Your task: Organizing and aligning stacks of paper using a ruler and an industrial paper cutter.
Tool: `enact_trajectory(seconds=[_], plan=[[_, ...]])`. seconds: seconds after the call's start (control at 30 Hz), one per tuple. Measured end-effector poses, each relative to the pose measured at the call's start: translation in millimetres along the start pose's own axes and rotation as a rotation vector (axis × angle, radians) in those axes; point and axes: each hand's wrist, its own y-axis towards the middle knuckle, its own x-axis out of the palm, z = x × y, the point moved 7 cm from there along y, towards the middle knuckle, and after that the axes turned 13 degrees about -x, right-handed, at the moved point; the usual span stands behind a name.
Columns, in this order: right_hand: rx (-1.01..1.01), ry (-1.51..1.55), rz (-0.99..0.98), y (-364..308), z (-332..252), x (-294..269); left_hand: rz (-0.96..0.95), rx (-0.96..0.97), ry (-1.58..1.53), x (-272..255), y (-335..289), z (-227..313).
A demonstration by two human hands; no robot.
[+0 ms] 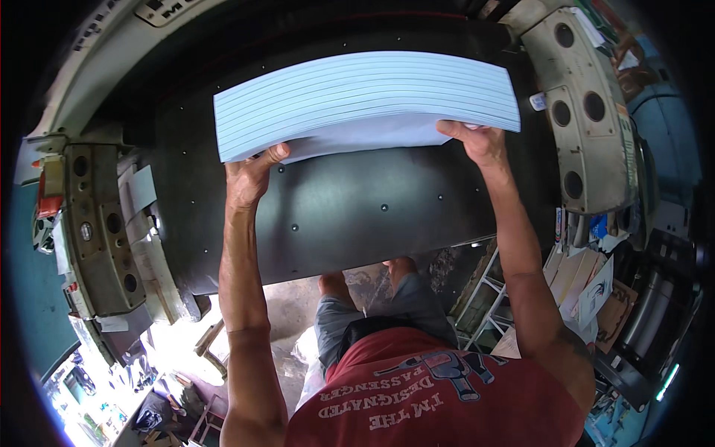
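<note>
A broad, black, metal-looking table (339, 212) dotted with small round studs fills the middle, flanked by a beige machine housing with dark round holes on the left (104, 231) and a similar beige housing on the right (588, 141), which bound the space on either side. Over the table, a thick, bowed, pale-blue stack of paper sheets (365, 86) spans between both hands, reaching beyond them away from the body. The left hand (249, 175) grips its left near corner, and the right hand (482, 143) clasps its right near corner, thumbs pointing inward.
</note>
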Motion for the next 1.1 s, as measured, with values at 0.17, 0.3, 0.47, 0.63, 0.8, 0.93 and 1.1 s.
enact_trajectory(seconds=[0.17,0.3,0.47,0.63,0.8,0.93,1.1], plan=[[-0.165,0.025,0.005,-5,18,12,0.001,0.018,0.158,-6,6,-21],[-0.195,-0.038,-0.054,-9,34,5,-0.012,0.045,0.106,-3,8,-24],[-0.17,-0.006,-0.036,-15,36,10,-0.015,0.104,0.29,5,1,-28],[-0.291,-0.117,0.026,-30,54,-6,0.119,0.115,0.442,1,7,-38],[-0.199,-0.076,-0.002,-24,54,-1,0.144,0.174,0.214,2,7,-34],[-0.129,-0.013,0.055,-19,44,0,0.136,0.161,0.211,-1,8,-34],[-0.19,-0.064,-0.056,-21,46,3,0.084,0.143,0.341,2,9,-36]])
